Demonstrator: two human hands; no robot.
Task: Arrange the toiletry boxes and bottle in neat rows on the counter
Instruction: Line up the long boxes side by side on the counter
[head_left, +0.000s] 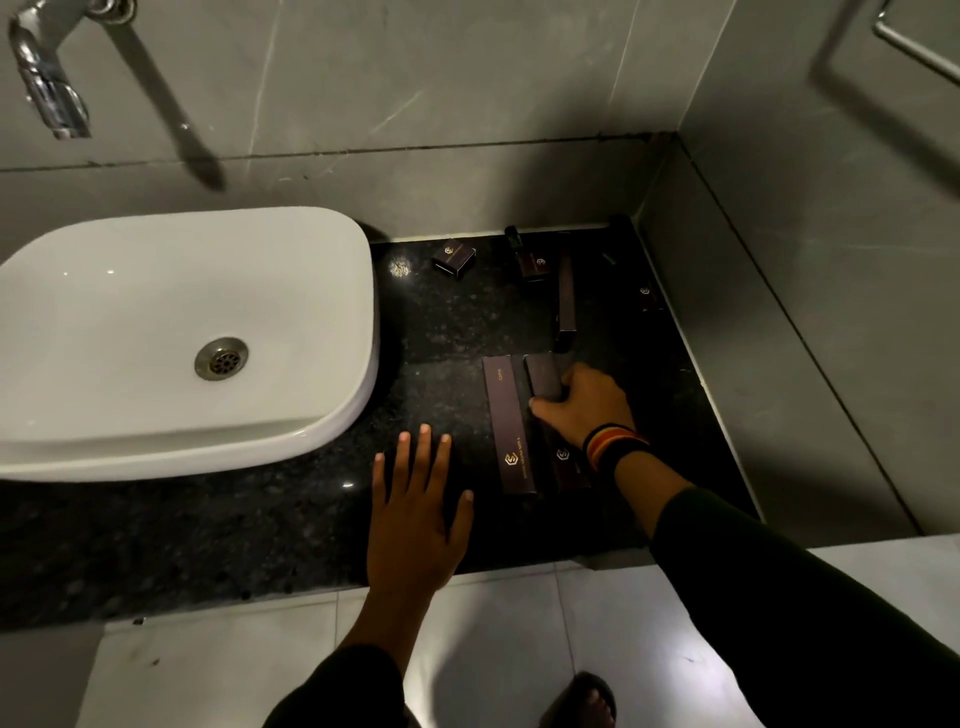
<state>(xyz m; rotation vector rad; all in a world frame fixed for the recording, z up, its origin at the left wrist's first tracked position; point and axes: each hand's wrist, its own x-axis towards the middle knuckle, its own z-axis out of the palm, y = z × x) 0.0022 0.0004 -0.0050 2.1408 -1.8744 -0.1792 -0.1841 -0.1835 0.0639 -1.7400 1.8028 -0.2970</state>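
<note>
- Toiletry boxes on black granite counter (447, 332), right of white basin (182, 332); two long brown boxes side by side near front edge
- Right hand (587, 402) clamped around right long box (544, 382), touching left long box (508, 426)
- Left hand (415, 499) flat, fingers spread, gripping nothing
- Small box (454, 257), dark bottle (524, 254), upright slim box (566, 296) near back wall

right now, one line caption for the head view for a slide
Right hand grips a long box beside another box on the dark counter.
</note>
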